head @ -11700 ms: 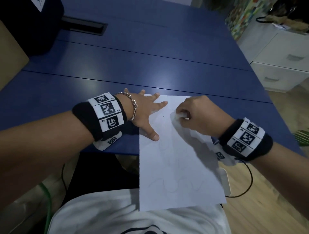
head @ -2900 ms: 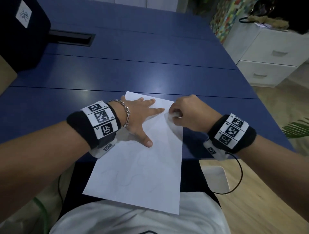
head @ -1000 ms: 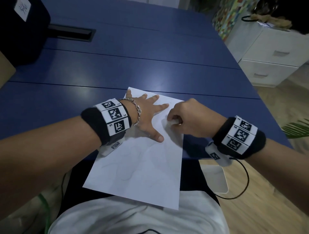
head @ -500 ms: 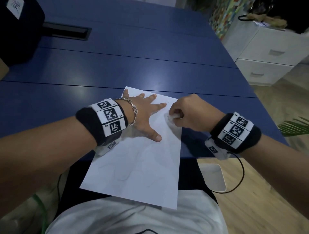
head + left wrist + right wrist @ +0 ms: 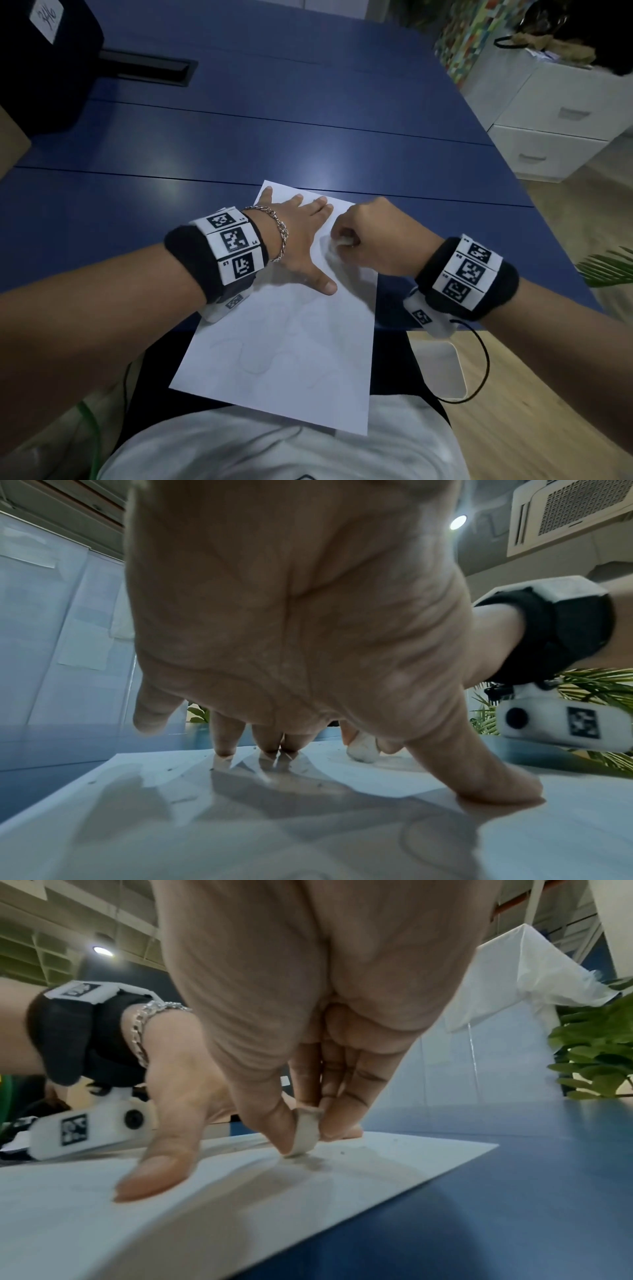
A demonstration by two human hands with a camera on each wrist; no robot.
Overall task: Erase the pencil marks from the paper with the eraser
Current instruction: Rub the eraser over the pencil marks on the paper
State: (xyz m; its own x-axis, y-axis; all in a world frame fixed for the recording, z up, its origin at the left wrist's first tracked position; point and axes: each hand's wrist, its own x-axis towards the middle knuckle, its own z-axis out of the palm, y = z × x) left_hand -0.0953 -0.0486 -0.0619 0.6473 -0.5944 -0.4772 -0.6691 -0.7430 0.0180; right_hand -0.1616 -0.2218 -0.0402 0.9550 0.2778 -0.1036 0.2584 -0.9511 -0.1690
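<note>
The left hand (image 5: 294, 236) lies flat with fingers spread, pressing the paper (image 5: 294, 349) onto the blue table (image 5: 239, 147). The right hand (image 5: 373, 236) pinches a white eraser (image 5: 304, 1131) between thumb and fingertips, its lower edge touching the paper's far right part. Faint pencil marks (image 5: 253, 359) show nearer the person.

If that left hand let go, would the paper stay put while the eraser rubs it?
Probably not. The paper looks thin and floppy, its near end overhanging the blue table. The left hand presses it flat; the eraser in the right hand would likely drag or crumple it.
</note>
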